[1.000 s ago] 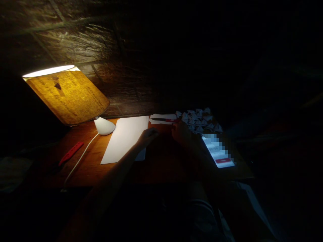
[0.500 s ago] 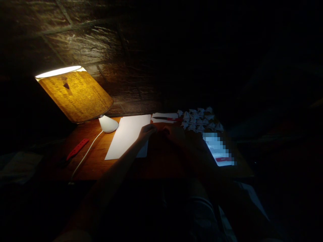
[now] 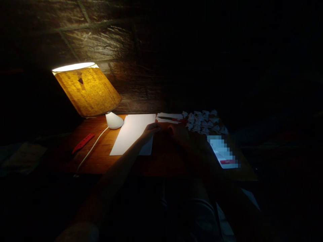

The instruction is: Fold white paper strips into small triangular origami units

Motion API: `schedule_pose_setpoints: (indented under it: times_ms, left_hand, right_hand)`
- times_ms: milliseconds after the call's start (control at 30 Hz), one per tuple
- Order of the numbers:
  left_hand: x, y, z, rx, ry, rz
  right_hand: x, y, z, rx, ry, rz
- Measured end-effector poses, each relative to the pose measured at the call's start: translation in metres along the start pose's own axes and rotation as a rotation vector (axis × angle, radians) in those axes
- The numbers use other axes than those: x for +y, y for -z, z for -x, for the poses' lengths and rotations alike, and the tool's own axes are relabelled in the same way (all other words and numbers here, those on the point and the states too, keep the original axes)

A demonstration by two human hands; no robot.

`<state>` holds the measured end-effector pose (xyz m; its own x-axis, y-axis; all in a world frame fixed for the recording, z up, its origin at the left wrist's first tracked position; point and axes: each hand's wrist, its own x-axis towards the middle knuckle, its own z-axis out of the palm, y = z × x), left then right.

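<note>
My left hand (image 3: 151, 128) is closed, its fingers drawn together over the right edge of a stack of white paper (image 3: 133, 132). A short gap to the right, my right hand (image 3: 178, 132) is also closed, mostly in shadow. Whatever the fingers hold, if anything, is too dark and small to make out. Just beyond the hands, a knife (image 3: 170, 119) with a dark blade and red handle lies across smaller white paper pieces (image 3: 161, 115). Many small folded paper shapes (image 3: 205, 121) sit grouped to the right of my right hand.
A lit lamp (image 3: 111, 120) with a tilted yellow shade stands at the left, its white cord (image 3: 92, 148) running to the front edge. Beside the cord lies a red-handled tool (image 3: 83, 142). A glowing phone (image 3: 223, 153) rests at the right. Behind the wooden table (image 3: 161, 164) rises a stone-patterned wall (image 3: 101, 43).
The camera view has turned slightly left, so the lamp, paper and table appear farther right. Both hands keep nearly the same closed pose and place over the table.
</note>
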<state>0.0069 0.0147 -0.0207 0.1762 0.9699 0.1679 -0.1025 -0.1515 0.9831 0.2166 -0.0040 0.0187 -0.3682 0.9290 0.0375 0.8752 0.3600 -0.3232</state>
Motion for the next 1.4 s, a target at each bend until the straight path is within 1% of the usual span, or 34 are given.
schedule_pose_setpoints:
  times_ms: [100,233,467,567,633,833,867,933,1000,1100,1233,1300,1400]
  left_hand:
    - [0.0,0.003,0.0,-0.037,0.007,0.0]
    - [0.003,0.006,0.001,-0.048,0.012,-0.01]
    - [0.003,0.008,0.002,-0.022,-0.019,-0.071]
    - [0.001,0.013,0.001,0.029,-0.044,-0.133]
    - [0.002,0.02,0.001,0.081,-0.061,-0.194]
    - [0.021,0.06,0.009,0.286,-0.13,-0.469]
    - [0.023,0.066,0.01,0.316,-0.125,-0.536]
    - [0.024,0.076,0.013,0.379,-0.062,-0.845]
    - [0.022,0.083,0.015,0.417,0.03,-0.99]
    - [0.018,0.09,0.017,0.431,0.131,-1.056]
    - [0.016,0.094,0.017,0.355,0.223,-1.143]
    - [0.015,0.096,0.016,0.336,0.236,-1.155]
    - [0.011,0.1,0.013,0.339,0.212,-1.134]
  right_hand:
    - [0.005,-0.007,-0.004,0.023,0.0,-0.007]
    - [0.008,-0.014,-0.007,0.069,0.011,-0.039]
    - [0.007,-0.01,-0.005,0.082,0.018,-0.07]
    - [0.011,-0.01,-0.006,0.068,0.034,-0.103]
    - [0.013,-0.012,-0.007,0.056,0.041,-0.115]
    - [0.013,-0.012,-0.005,0.086,0.007,-0.143]
    - [0.012,-0.011,-0.004,0.086,0.004,-0.15]
    - [0.01,-0.009,-0.002,0.083,0.003,-0.158]
    - [0.009,-0.006,0.0,0.086,0.006,-0.161]
    - [0.009,-0.005,0.0,0.088,0.004,-0.171]
    - [0.014,-0.009,-0.002,0.094,0.027,-0.2]
    - [0.016,-0.01,-0.003,0.091,0.031,-0.203]
    - [0.016,-0.01,-0.004,0.086,0.023,-0.193]
